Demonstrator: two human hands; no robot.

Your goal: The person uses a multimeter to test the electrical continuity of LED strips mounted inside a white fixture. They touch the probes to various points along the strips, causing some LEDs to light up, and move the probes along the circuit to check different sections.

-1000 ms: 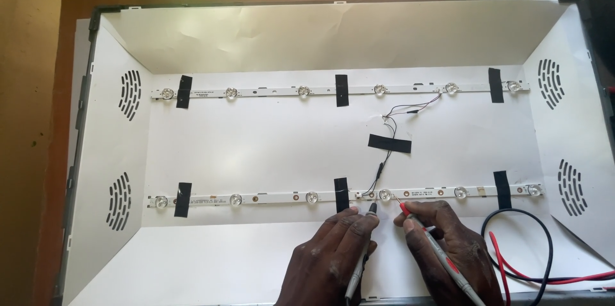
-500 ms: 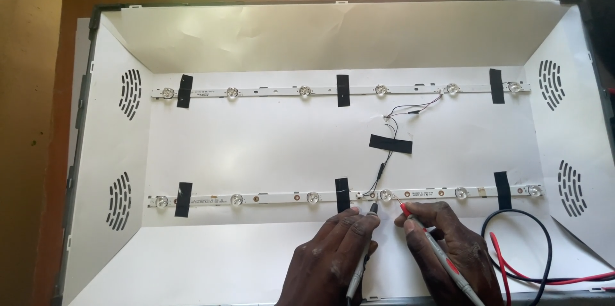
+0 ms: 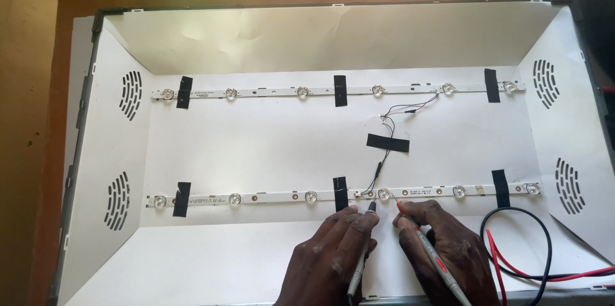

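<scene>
Head view: my left hand (image 3: 330, 258) is clamped on the black probe (image 3: 360, 251) and my right hand (image 3: 448, 251) on the red probe (image 3: 428, 251), both tips on the lower LED strip (image 3: 269, 197) at 6 o'clock, just beside one lens. White reflector sheet (image 3: 269, 146) lies open toward 12 o'clock up to the upper LED strip (image 3: 269, 92). The red and black leads (image 3: 512, 261) loop at 4 o'clock near the panel's front edge.

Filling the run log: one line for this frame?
left hand: holds black probe | right hand: holds red probe | tips at lower LED strip | panel flat
</scene>
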